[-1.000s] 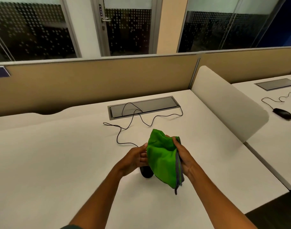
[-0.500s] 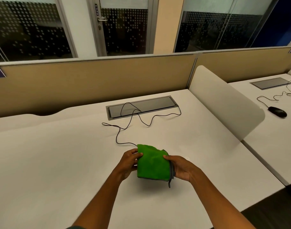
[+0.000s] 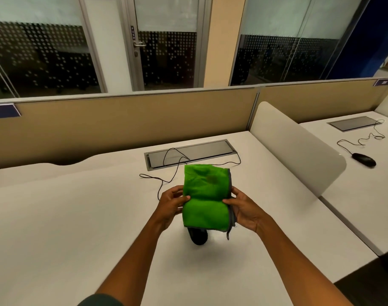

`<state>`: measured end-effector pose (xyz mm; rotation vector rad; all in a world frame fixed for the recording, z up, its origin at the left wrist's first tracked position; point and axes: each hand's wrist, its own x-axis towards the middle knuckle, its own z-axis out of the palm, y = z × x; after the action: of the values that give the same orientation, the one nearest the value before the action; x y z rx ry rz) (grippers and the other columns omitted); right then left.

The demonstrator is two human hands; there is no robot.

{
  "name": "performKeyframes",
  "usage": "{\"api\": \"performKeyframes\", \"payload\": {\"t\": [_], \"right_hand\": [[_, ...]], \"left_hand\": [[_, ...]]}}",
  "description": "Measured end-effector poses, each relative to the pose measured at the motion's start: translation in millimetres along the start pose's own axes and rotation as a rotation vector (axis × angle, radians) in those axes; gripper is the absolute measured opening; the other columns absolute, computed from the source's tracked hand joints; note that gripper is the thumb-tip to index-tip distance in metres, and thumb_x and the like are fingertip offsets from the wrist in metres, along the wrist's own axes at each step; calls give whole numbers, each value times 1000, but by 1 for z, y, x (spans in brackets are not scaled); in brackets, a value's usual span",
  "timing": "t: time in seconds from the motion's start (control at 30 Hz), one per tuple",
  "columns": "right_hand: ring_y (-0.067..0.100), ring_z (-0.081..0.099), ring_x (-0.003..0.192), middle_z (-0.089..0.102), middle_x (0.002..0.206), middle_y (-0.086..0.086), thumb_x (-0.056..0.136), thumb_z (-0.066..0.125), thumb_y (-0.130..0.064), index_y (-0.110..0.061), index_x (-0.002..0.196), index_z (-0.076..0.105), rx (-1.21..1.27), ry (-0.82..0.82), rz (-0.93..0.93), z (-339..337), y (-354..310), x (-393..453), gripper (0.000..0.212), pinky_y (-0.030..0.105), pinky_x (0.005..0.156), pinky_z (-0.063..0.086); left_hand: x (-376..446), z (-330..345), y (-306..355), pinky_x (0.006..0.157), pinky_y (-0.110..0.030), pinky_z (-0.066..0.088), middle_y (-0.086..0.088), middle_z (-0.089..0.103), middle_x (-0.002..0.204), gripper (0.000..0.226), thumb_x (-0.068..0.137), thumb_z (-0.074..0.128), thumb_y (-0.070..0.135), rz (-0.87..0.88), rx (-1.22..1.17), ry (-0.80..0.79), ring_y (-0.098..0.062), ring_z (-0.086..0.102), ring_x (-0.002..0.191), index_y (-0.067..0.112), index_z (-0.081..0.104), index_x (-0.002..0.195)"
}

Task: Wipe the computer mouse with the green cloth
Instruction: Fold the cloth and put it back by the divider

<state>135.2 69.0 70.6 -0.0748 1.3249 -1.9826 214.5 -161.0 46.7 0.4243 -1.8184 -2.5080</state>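
Note:
A folded green cloth (image 3: 205,195) with a grey hem is held up above the white desk (image 3: 67,217). My left hand (image 3: 172,203) pinches its left edge and my right hand (image 3: 243,209) pinches its right edge. Below the cloth, the black computer mouse (image 3: 197,237) rests on the desk, its upper part hidden by the cloth. Its black cable (image 3: 164,184) runs from behind my left hand back to the desk's cable tray (image 3: 188,155).
A tan partition (image 3: 122,122) closes the far side of the desk. A white curved divider (image 3: 299,146) stands at the right. On the neighbouring desk lies a second black mouse (image 3: 364,160) with its cable.
The cloth was pressed down over the mouse half a second ago. Both hands have lifted it, and the lower part of the mouse shows again beneath it.

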Motion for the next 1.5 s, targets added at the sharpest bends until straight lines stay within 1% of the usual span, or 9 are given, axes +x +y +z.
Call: {"api": "performKeyframes", "payload": {"t": [0.13,0.27,0.47,0.6,0.83,1.0,1.27,1.43,1.5], "right_hand": [[28,72,87,72,104,16,91,44,10,-9,102,67,-47,56,-36,9,-9,-2,31,42,70,62],[25,70,90,71,113,8,91,37,10,-16,64,61,-86,80,-9,11,-6,-9,45,30,63,56],[26,60,81,63,97,11,88,46,-15,-15,81,66,73,190,40,3,5,-15,22,34,67,48],[27,65,85,70,94,12,83,64,-29,-14,94,70,106,191,71,2,7,-17,19,37,75,53],[34,62,108,57,128,21,78,72,3,-10,131,44,-17,253,32,2,6,-20,61,38,72,60],[42,63,107,60,124,26,78,73,2,-8,130,47,-17,330,5,-7,-2,-20,60,50,81,58],[35,67,98,63,121,25,79,74,-2,2,124,53,-54,358,-7,-38,-16,-13,50,43,76,59],[30,68,88,67,112,24,75,79,-5,4,118,60,-167,478,-64,-85,-31,-4,48,34,67,58],[32,68,90,68,111,24,75,79,-7,3,118,61,-196,496,-78,-109,-38,0,48,35,70,57]], "left_hand": [[2,1,13,85,-47,58,-11,68,122,29,86,64,-2,65,23,-39,-32,67,107,3,67,115],[-3,5,15,75,-33,58,-9,66,125,30,83,56,-13,70,44,-31,-25,64,112,10,76,85],[-10,7,4,63,-28,56,-11,68,104,25,93,48,2,-62,-115,-38,-20,67,79,12,70,102],[-13,8,3,70,-31,58,-15,61,114,39,92,61,24,-135,-231,-67,-24,67,91,15,52,129],[-11,17,8,70,-31,60,-34,57,125,78,75,74,-7,-124,-101,-47,-34,66,97,14,37,140],[-8,25,14,78,-34,62,-32,57,124,74,77,74,-6,-196,-87,-100,-34,65,106,11,37,140],[14,55,4,84,-50,57,-29,58,124,71,73,78,-3,-181,37,27,-36,63,107,11,43,133],[39,99,-15,60,-34,59,-18,67,103,62,69,81,-3,-144,17,134,-29,68,89,3,51,123],[52,120,-26,62,-36,58,-21,68,106,57,69,82,-2,-137,18,168,-31,68,90,-1,54,118]]}}
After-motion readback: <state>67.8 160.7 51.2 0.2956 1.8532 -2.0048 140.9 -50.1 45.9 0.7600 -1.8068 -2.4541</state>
